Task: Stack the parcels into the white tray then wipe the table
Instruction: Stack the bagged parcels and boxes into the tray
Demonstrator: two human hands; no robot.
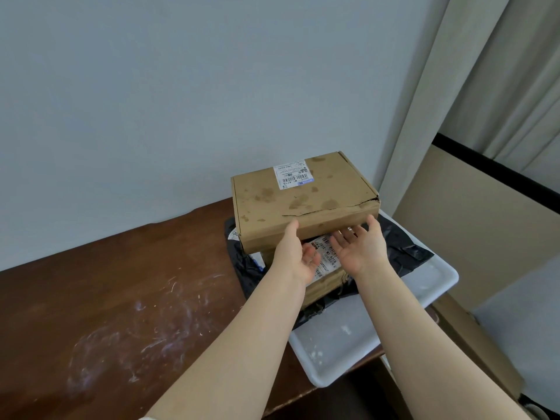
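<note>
A stained brown cardboard parcel [303, 195] with a white label sits on top of the stack in the white tray [348, 338]. Under it lie a smaller labelled brown parcel [328, 277] and black plastic mailer bags [406, 244]. My left hand [298, 256] is palm-up at the top parcel's near edge, thumb touching its front face, fingers relaxed. My right hand [362, 245] is palm-up just beside it, thumb at the parcel's lower front edge, fingers spread and straight. Neither hand grips the box.
The dark wooden table [106, 268] carries white smears and scratches [145, 334] left of the tray. A grey wall runs behind. A curtain [454, 86] hangs at right, and a cardboard box [472, 338] stands by the table's right side.
</note>
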